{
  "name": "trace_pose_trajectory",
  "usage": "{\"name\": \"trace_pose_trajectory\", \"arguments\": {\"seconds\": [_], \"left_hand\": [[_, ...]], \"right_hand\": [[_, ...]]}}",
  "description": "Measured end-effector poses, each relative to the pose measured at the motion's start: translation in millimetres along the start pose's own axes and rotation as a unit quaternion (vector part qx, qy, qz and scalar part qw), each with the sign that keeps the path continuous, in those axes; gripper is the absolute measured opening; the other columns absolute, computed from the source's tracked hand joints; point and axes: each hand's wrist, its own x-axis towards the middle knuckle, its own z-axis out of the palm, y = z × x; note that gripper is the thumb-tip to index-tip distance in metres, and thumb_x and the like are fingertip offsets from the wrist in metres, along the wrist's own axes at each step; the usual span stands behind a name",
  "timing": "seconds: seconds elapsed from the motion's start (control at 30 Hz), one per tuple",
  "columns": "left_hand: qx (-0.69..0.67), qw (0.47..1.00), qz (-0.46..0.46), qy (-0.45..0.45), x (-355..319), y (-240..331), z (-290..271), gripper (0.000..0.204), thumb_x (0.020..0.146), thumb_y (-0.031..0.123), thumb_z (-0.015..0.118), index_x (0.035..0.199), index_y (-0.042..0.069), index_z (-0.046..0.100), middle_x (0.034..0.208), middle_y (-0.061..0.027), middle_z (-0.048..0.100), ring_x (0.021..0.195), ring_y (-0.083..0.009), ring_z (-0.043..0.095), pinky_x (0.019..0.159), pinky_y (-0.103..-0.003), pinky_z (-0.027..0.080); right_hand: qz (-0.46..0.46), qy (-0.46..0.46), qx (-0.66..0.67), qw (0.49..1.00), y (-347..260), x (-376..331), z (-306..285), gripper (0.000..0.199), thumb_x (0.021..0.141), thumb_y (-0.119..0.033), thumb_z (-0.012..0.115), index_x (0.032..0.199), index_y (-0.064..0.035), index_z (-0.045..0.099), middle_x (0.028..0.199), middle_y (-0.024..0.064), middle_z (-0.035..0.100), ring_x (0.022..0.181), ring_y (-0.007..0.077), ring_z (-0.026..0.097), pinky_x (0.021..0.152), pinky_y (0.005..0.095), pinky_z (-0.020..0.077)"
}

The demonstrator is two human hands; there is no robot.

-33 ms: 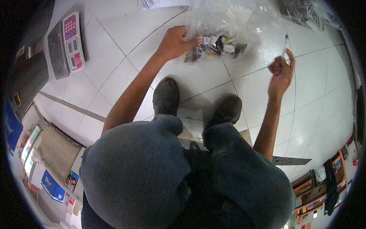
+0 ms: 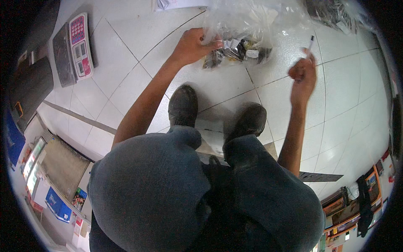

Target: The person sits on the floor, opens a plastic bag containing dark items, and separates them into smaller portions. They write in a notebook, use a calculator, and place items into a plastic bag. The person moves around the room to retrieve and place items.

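Note:
My left hand (image 2: 194, 47) is closed on the near left edge of a clear plastic bag (image 2: 289, 21). Inside the bag's near end lie several small dark packets (image 2: 240, 49) with white labels, and some yellow shows among them. Their exact kind cannot be made out. Out to the right, apart from the bag, my right hand (image 2: 304, 75) is raised over the tiles with curled fingers. A slim white pen (image 2: 310, 47) with a black end sticks up from that hand.
A scale with a pink keypad (image 2: 78, 38) rests on the tiled floor at the left. White paper (image 2: 180, 4) lies at the far edge. Another bag of dark items (image 2: 331, 14) is at the far right. My shoes (image 2: 183, 105) stand close before the bag.
My right hand has shifted a little to the left, and the pen has moved with it. The left hand and the bag look almost the same.

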Motion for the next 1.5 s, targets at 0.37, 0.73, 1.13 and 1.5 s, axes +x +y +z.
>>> {"name": "trace_pose_trajectory", "arguments": {"seconds": [0.37, 0.73, 1.13, 1.5], "left_hand": [[-0.141, 0.989, 0.043, 0.005, 2.8, -21.3, 4.8, 0.043, 0.093, 0.043, 0.064, 0.106, 0.003, 0.069, 0.093, -0.0074, 0.071, 0.088, -0.0159, 0.062, 0.084, -0.033, 0.048], [-0.139, 0.988, 0.039, 0.045, 5.6, -21.7, 15.0, 0.043, 0.097, 0.043, 0.057, 0.111, 0.003, 0.065, 0.100, -0.0099, 0.067, 0.095, -0.0192, 0.061, 0.089, -0.034, 0.046], [-0.142, 0.974, 0.031, 0.176, 8.4, -33.3, 27.1, 0.034, 0.101, 0.027, 0.052, 0.124, 0.002, 0.053, 0.111, -0.0176, 0.065, 0.104, -0.0288, 0.061, 0.093, -0.040, 0.045], [-0.146, 0.981, 0.066, 0.106, 13.1, 20.1, 9.4, 0.075, 0.081, 0.044, 0.077, 0.133, -0.002, 0.047, 0.121, -0.0170, 0.062, 0.113, -0.0285, 0.059, 0.099, -0.039, 0.044]], "right_hand": [[0.028, -0.111, -0.245, 0.963, 35.7, 14.0, 110.0, 0.037, 0.085, -0.039, 0.073, 0.081, -0.0026, 0.068, 0.058, 0.0041, 0.056, 0.053, 0.0146, 0.048, 0.054, 0.0334, 0.0412], [0.072, -0.065, -0.182, 0.979, 40.2, 10.6, 107.3, 0.024, 0.089, -0.027, 0.073, 0.079, -0.0053, 0.069, 0.061, -0.0078, 0.044, 0.058, 0.0039, 0.035, 0.051, 0.0242, 0.0267], [-0.104, 0.071, -0.259, 0.958, 35.5, -8.8, 59.7, 0.028, 0.100, -0.028, 0.055, 0.093, -0.0028, 0.066, 0.064, -0.0006, 0.051, 0.056, 0.0072, 0.041, 0.051, 0.0252, 0.0344], [-0.257, 0.084, -0.467, 0.842, 19.6, 31.7, 4.5, 0.042, 0.087, -0.030, 0.072, 0.119, -0.0054, 0.062, 0.117, 0.0141, 0.063, 0.112, 0.0309, 0.058, 0.095, 0.0423, 0.0457]]}}
